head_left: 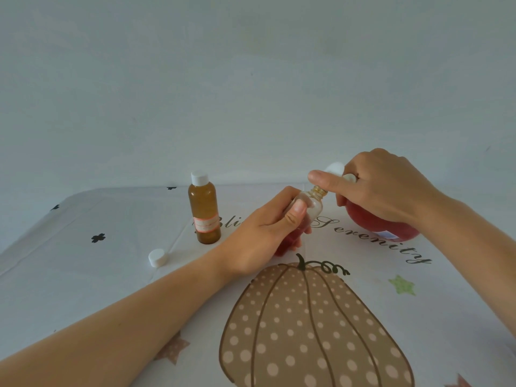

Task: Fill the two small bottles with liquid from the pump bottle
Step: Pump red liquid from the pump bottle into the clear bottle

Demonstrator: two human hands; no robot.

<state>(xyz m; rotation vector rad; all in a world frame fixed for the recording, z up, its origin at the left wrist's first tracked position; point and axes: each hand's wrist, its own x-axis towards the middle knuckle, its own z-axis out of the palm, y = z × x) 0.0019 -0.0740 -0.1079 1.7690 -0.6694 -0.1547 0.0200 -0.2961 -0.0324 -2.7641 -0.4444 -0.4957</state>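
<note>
The left hand (268,233) grips a small clear bottle (314,203), with the thumb laid along its front and the fingers wrapped round behind it. The bottle is held just above the surface (111,275) and leans with its neck tipped to the right. Its threaded mouth is uncapped. The upper part of the bottle looks clear, and red shows low down between the fingers.

The right hand (385,188) sits on top of the pump bottle (371,220), a round container of red liquid that stands on the surface at the right, just beside the clear bottle. The index finger lies straight, pointing left across the top of the clear bottle's mouth, and the other fingers curl down round the neck of the pump bottle. The white pump head (336,167) shows just behind the index finger. Its spout is hidden, so I cannot tell whether it touches the small bottle's mouth.

A small brown bottle (205,216) stands upright to the left, apart from both hands. It has a white cap screwed on and a pale label with red edges round its lower half. A loose white cap (157,257) lies on the surface nearer the person and to the left of the brown bottle.

The surface is covered with a white cloth printed with a large dotted pumpkin (307,331), cursive lettering, stars and small black clovers.
</note>
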